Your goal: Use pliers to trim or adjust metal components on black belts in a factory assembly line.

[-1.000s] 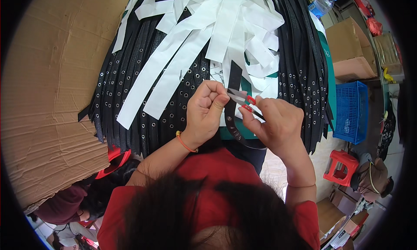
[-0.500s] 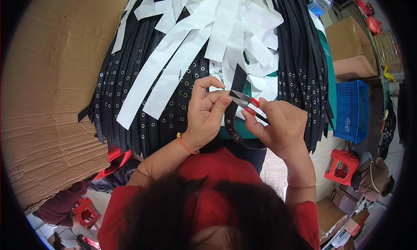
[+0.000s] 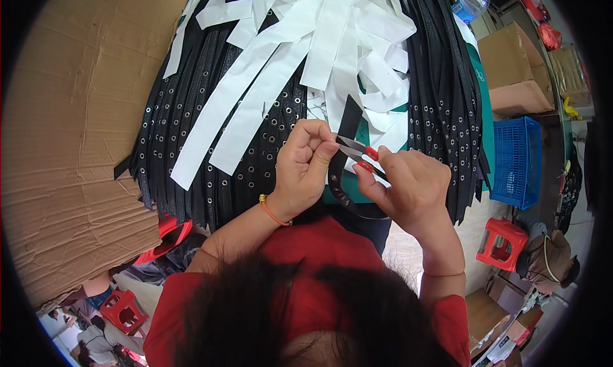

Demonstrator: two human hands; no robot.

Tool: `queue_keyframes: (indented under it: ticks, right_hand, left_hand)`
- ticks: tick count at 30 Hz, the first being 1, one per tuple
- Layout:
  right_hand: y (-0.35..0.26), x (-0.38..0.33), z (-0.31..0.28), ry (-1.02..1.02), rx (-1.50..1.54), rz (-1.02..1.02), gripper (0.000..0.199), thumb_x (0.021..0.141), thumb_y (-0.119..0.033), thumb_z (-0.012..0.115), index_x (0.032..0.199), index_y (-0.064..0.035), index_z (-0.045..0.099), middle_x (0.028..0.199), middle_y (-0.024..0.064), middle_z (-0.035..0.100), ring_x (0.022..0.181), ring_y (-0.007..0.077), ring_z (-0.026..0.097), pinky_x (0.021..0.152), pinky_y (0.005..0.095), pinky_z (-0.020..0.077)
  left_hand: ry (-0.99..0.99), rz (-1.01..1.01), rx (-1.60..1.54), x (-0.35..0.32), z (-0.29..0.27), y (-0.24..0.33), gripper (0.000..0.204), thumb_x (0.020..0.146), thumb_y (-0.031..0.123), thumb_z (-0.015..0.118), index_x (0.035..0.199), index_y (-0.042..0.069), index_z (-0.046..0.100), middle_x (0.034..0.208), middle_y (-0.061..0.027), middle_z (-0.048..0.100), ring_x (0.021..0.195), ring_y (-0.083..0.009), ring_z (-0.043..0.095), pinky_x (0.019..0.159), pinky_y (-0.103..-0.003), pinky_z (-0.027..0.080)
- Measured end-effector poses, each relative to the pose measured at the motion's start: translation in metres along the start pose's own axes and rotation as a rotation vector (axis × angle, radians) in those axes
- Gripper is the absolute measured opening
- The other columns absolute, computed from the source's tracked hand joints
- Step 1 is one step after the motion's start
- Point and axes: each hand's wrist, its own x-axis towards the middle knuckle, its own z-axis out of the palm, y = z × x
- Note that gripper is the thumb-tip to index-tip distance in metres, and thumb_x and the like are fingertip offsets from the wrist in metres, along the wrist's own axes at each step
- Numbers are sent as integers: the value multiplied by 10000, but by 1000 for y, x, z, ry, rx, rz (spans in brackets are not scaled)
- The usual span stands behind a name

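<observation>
A black strap [image 3: 351, 117] with a slanted end and a few metal eyelets along its curled lower part hangs between my hands. At its left edge, my left hand [image 3: 301, 166] is closed, with thumb and index fingertip pinched together; what sits between the fingertips is too small to make out. My right hand [image 3: 416, 183] is wrapped round small scissors [image 3: 371, 153] with red and black handles. The scissors' pointed blades are parted, lie across the strap and reach toward my left fingertips.
White strips [image 3: 242, 105] lie heaped over rows of black eyelet straps [image 3: 185, 143]; more straps [image 3: 444, 112] hang at the right. Cardboard [image 3: 76, 124] rises at the left. A blue crate [image 3: 517, 163], a red stool [image 3: 502, 244] and an open carton [image 3: 517, 67] stand at the right.
My left index finger has curled down from a raised position onto the thumb. The scissors have shifted slightly. At the lower left, a person in the background has moved.
</observation>
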Motion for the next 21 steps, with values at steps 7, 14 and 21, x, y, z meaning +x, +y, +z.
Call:
queue_keyframes:
  ticks: [7, 14, 21]
  right_hand:
    - [0, 0, 3, -2, 2, -18, 248, 641, -149, 739, 762, -13, 570, 522, 35, 448, 417, 167, 465, 378, 270, 336]
    - [5, -2, 14, 55, 16, -48, 224, 639, -116, 738, 747, -17, 569, 514, 36, 439, 398, 166, 443, 363, 265, 320]
    - [-9, -23, 51, 341, 1196, 851, 141, 847, -104, 545, 765, -38, 452, 663, 33, 537, 555, 21, 461, 485, 167, 354]
  left_hand:
    - [7, 34, -9, -1, 2, -6, 65, 904, 39, 455, 938, 14, 405, 828, -5, 468, 742, -22, 452, 658, -135, 354]
    - [13, -2, -59, 0, -1, -11, 69, 914, 61, 441, 943, 17, 396, 859, -35, 505, 800, -44, 498, 701, -150, 387]
    - [75, -44, -105, 12, 3, 3, 91, 923, 101, 433, 948, 31, 381, 900, -162, 623, 683, -64, 530, 585, -171, 415]
